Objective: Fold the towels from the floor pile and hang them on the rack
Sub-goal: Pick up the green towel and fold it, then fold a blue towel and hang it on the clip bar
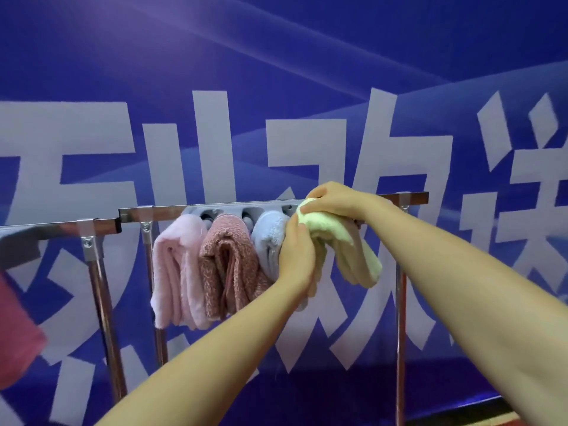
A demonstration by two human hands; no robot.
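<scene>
Inspector A: The largest item was the blue banner (307, 72) behind, printed with big white Chinese characters; "欢" read plainly at centre, the others were cut off or partly hidden.

Inspector B: And the rack?

Inspector A: The chrome rack (172, 210) had its top bar running left to right, with a grey clip strip (233, 210) fixed along it. Three folded towels hung downward from the strip, long axes vertical: pale pink towel (176, 272), dusty rose towel (229, 265), light blue towel (270, 241), each touching the next.

Inspector B: The hands?

Inspector A: The green towel (347, 247) was at the bar, just right of the blue one, its folded end drooping down and rightward. The right hand (335, 199) gripped its top at the strip; the left hand (296, 256) curled round its lower part.
</scene>
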